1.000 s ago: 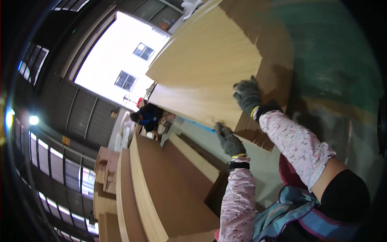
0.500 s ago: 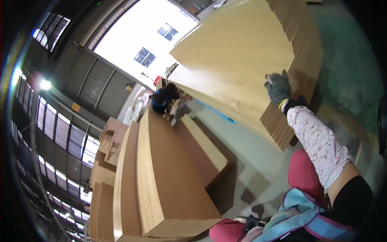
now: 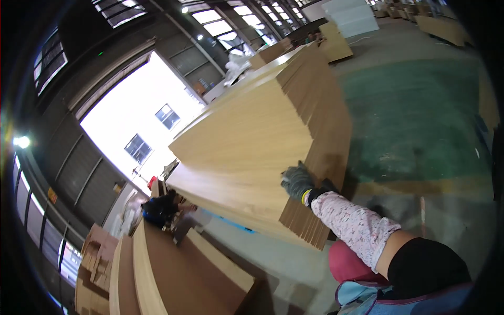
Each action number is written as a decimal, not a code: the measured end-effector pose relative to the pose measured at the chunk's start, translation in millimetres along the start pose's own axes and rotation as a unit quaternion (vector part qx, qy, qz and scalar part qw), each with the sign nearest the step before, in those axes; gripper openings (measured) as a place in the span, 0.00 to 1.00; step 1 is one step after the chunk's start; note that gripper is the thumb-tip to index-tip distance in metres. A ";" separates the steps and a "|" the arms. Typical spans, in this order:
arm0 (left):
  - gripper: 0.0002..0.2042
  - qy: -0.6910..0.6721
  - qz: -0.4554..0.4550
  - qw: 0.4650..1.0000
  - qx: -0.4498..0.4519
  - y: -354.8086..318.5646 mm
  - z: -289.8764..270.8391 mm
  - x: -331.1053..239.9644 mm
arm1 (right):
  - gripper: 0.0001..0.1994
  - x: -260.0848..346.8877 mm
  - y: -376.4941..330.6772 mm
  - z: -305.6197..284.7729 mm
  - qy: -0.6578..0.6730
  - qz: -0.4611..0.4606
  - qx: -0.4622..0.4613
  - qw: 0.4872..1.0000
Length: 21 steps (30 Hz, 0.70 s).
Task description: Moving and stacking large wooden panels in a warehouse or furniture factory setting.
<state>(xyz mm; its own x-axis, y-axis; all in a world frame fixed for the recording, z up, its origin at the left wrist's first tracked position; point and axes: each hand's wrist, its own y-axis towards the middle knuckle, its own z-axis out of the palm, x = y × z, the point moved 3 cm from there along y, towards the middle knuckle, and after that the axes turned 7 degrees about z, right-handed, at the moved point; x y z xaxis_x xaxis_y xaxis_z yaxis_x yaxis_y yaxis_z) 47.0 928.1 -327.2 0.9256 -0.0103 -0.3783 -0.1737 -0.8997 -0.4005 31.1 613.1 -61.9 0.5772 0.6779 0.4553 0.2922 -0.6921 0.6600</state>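
My right hand (image 3: 298, 182), in a grey knitted glove with a yellow cuff band, is at the near edge of a tall stack of pale wood-faced panels (image 3: 247, 157). Its fingers are bent over the top panel's edge, close to the corner. The underside of the grip is hidden. A flowered sleeve cover (image 3: 357, 223) runs up my right forearm. The panels' cut edges (image 3: 307, 223) show in layers below the hand. My left hand is out of view.
At the left lie more stacked brown-faced panels (image 3: 173, 273). Beyond them a person in dark clothes (image 3: 160, 209) bends low by the large stack. A green-painted floor (image 3: 415, 121) spreads to the right. Behind stand a wide bright doorway (image 3: 121, 121) and white sheets (image 3: 350, 18).
The view has swung to the right, so the stack and my hand sit lower and further left in it. My right hand stays on the panel edge.
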 end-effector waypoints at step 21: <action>0.22 0.066 0.072 0.995 -0.016 -0.9 -50.2 13.8 | 0.21 -161.1 -275.2 66.6 0.078 0.070 0.297 0.949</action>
<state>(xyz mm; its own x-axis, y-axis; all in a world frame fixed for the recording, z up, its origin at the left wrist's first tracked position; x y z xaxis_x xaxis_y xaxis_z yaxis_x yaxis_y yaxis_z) 76.8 906.8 -290.2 0.9286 -0.1955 -0.3154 -0.2988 -0.8978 -0.3234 -91.5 677.9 -356.7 0.5363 0.5654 0.6267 0.6257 -0.7646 0.1544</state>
